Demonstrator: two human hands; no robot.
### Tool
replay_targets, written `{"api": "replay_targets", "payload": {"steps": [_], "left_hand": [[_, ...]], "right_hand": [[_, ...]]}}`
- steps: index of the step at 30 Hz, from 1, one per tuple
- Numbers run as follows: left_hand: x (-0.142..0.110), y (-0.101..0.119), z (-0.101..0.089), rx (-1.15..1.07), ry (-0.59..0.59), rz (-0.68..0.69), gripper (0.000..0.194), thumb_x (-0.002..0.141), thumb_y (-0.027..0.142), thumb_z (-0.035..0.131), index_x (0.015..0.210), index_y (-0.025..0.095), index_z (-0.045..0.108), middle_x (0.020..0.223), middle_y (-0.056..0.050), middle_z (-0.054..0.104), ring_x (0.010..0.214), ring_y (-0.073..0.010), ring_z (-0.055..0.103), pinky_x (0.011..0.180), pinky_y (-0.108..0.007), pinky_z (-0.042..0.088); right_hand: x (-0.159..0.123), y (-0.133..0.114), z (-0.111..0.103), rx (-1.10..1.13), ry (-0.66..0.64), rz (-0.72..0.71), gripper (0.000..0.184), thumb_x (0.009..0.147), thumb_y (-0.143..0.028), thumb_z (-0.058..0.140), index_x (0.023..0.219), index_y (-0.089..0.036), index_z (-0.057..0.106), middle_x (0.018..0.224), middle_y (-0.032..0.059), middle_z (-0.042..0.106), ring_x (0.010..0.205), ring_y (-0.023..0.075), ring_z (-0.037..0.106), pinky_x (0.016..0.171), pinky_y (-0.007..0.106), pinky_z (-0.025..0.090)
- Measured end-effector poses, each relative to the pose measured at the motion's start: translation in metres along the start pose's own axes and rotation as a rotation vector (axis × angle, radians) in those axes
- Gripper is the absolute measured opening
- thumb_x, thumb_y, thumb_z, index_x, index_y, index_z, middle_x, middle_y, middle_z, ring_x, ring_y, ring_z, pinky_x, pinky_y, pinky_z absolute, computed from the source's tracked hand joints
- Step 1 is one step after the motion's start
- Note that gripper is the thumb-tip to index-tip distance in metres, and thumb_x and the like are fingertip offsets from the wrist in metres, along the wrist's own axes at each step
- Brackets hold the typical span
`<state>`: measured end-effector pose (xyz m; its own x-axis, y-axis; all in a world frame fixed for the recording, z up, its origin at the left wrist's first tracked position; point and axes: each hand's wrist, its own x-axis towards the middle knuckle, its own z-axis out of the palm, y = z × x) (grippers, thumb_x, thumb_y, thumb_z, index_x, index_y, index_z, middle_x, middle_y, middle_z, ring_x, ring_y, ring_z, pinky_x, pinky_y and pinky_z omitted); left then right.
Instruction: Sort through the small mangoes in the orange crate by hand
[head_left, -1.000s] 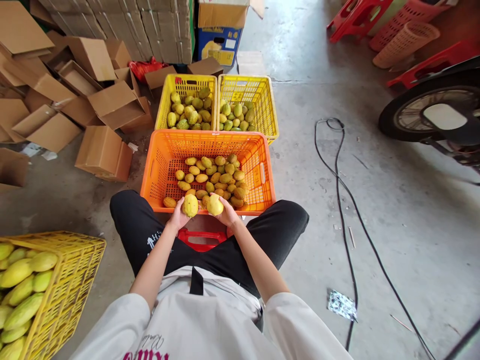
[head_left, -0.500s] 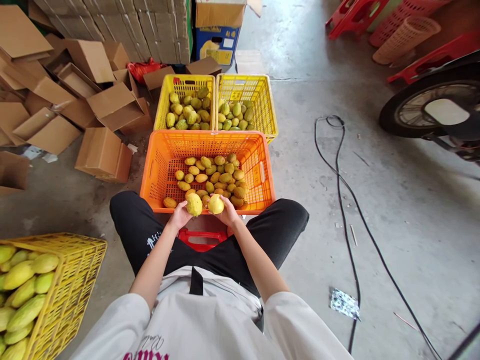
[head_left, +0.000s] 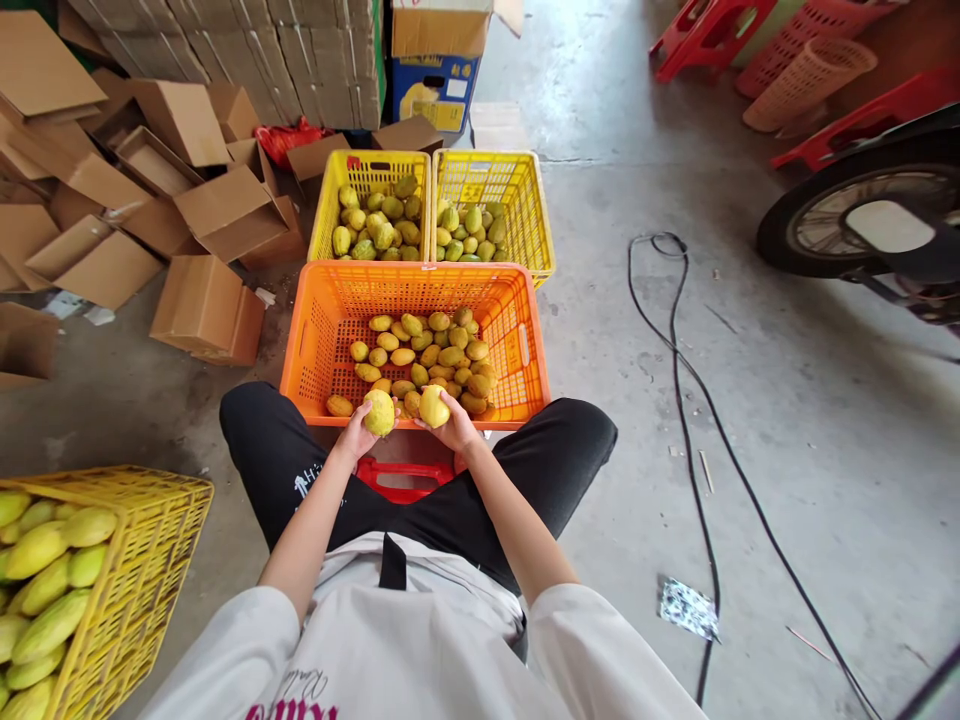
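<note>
My left hand is closed around a yellow papaya with greenish specks. A second, smoother yellow papaya sits in the fingers of my right hand. Both fruits are held side by side, a small gap between them, over the near rim of an orange crate. Inside that crate lie several smaller orange-yellow papayas, mostly toward the middle and right. The palms and some fingers are hidden behind the held fruits.
Two yellow crates with greenish fruit stand behind the orange one. Another yellow crate of larger papayas is at my left. Cardboard boxes pile up at left. A black cable and a motorbike wheel are at right.
The papaya in my left hand has shifted slightly left and turned in the fingers. The one in my right hand has tilted a little. The crates stay put.
</note>
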<state>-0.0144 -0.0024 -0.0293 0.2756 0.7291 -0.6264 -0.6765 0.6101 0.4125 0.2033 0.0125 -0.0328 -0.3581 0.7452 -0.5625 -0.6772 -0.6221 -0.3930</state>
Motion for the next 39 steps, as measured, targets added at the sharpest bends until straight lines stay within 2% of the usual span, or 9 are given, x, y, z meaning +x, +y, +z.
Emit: {"api": "replay_targets", "payload": {"steps": [4, 7, 11, 17, 20, 23, 27, 31, 39], "left_hand": [[0.000, -0.001, -0.002, 0.017, -0.005, -0.012, 0.045, 0.084, 0.034, 0.069, 0.124, 0.014, 0.062, 0.109, -0.013, 0.074, 0.094, -0.0239, 0.071, 0.088, -0.038, 0.056], [0.001, -0.002, -0.001, 0.014, 0.012, 0.001, 0.037, 0.084, 0.030, 0.069, 0.116, 0.013, 0.065, 0.105, -0.013, 0.074, 0.089, -0.0234, 0.071, 0.084, -0.038, 0.056], [0.000, 0.000, 0.004, -0.041, 0.031, -0.009, 0.029, 0.088, 0.031, 0.062, 0.109, 0.012, 0.067, 0.104, -0.014, 0.075, 0.091, -0.0248, 0.072, 0.087, -0.041, 0.057], [-0.004, 0.006, 0.009, -0.174, 0.020, -0.019, 0.037, 0.088, 0.031, 0.046, 0.112, 0.012, 0.067, 0.104, -0.016, 0.075, 0.105, -0.0326, 0.072, 0.094, -0.053, 0.055], [-0.003, 0.005, 0.009, -0.182, 0.027, -0.014, 0.038, 0.089, 0.028, 0.047, 0.118, 0.011, 0.066, 0.106, -0.016, 0.075, 0.105, -0.0317, 0.072, 0.094, -0.051, 0.055], [-0.002, 0.004, 0.009, -0.151, 0.046, -0.024, 0.038, 0.093, 0.030, 0.050, 0.123, 0.013, 0.064, 0.106, -0.014, 0.075, 0.100, -0.0291, 0.073, 0.090, -0.046, 0.058], [0.000, 0.003, 0.007, -0.099, 0.095, -0.043, 0.032, 0.095, 0.030, 0.053, 0.121, 0.015, 0.065, 0.094, -0.010, 0.076, 0.086, -0.0244, 0.074, 0.078, -0.038, 0.060], [0.000, 0.002, 0.006, -0.065, 0.098, -0.030, 0.030, 0.095, 0.029, 0.057, 0.121, 0.017, 0.065, 0.091, -0.008, 0.075, 0.083, -0.0223, 0.074, 0.072, -0.033, 0.060], [-0.001, 0.001, 0.009, -0.012, 0.073, -0.007, 0.036, 0.093, 0.029, 0.057, 0.126, 0.016, 0.065, 0.105, -0.011, 0.075, 0.087, -0.0222, 0.072, 0.078, -0.036, 0.058]], "right_hand": [[-0.002, 0.002, 0.001, -0.044, -0.025, -0.034, 0.041, 0.071, -0.034, 0.084, 0.104, -0.023, 0.063, 0.095, 0.0016, 0.073, 0.084, 0.0201, 0.069, 0.076, 0.036, 0.062], [-0.003, 0.003, 0.002, -0.098, -0.076, -0.046, 0.041, 0.072, -0.035, 0.085, 0.104, -0.025, 0.061, 0.099, 0.0016, 0.073, 0.084, 0.0197, 0.070, 0.072, 0.034, 0.060], [-0.002, 0.003, 0.001, -0.099, -0.076, -0.030, 0.038, 0.077, -0.039, 0.079, 0.107, -0.025, 0.060, 0.097, 0.0021, 0.073, 0.085, 0.0213, 0.071, 0.068, 0.033, 0.059], [-0.002, -0.002, 0.002, -0.049, -0.142, 0.000, 0.043, 0.081, -0.045, 0.062, 0.117, -0.021, 0.062, 0.102, 0.0084, 0.074, 0.102, 0.0301, 0.070, 0.076, 0.043, 0.061], [-0.002, -0.002, 0.002, -0.040, -0.157, -0.005, 0.042, 0.078, -0.040, 0.063, 0.116, -0.022, 0.062, 0.105, 0.0083, 0.074, 0.105, 0.0309, 0.070, 0.080, 0.046, 0.061], [-0.001, 0.000, 0.001, -0.072, -0.138, -0.021, 0.039, 0.079, -0.037, 0.067, 0.115, -0.023, 0.063, 0.107, 0.0066, 0.074, 0.102, 0.0276, 0.070, 0.081, 0.042, 0.060], [0.001, 0.002, -0.004, -0.124, -0.083, -0.007, 0.039, 0.079, -0.042, 0.073, 0.111, -0.021, 0.066, 0.100, 0.0054, 0.074, 0.093, 0.0227, 0.069, 0.074, 0.033, 0.060], [0.000, 0.001, -0.007, -0.111, -0.025, -0.006, 0.039, 0.076, -0.041, 0.077, 0.109, -0.023, 0.065, 0.096, 0.0043, 0.073, 0.088, 0.0220, 0.070, 0.070, 0.033, 0.061], [-0.004, 0.000, -0.001, -0.110, -0.060, 0.055, 0.040, 0.081, -0.041, 0.075, 0.113, -0.025, 0.059, 0.097, 0.0040, 0.073, 0.087, 0.0234, 0.073, 0.067, 0.035, 0.063]]}}
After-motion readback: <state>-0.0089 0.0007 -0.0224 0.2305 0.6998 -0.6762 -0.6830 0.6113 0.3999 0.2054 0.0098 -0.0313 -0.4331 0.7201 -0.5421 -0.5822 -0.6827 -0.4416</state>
